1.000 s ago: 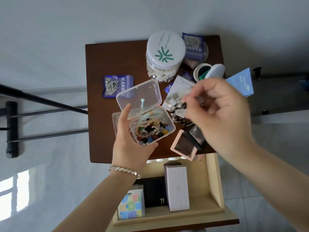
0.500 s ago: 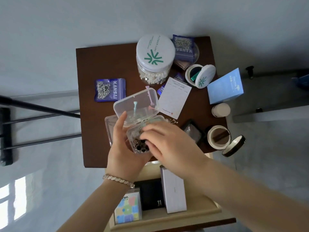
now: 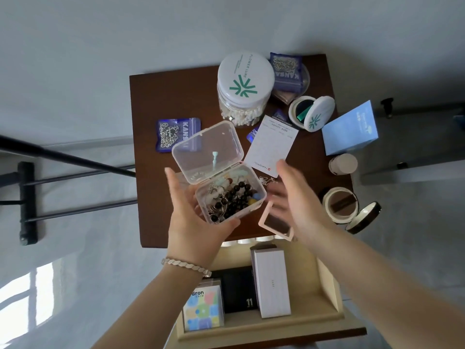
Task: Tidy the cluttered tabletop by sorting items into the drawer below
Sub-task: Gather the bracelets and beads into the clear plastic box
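I see a brown table [image 3: 163,96] carrying: jar [image 3: 245,89] at the rear, purple packet [image 3: 176,133] left, white card [image 3: 271,144] centre, blue box [image 3: 349,128] and bottle [image 3: 343,163] at the right edge, pink frame [image 3: 276,222] in front.

The right hand [image 3: 294,200], centre right of the frame, is smeared by motion blur, its fingertips indistinct, and it covers part of the pink-framed case [image 3: 276,222]. The left hand [image 3: 193,222] hides the underside of the clear bead box [image 3: 234,195]. The print on the white card [image 3: 271,144] is too small to read.
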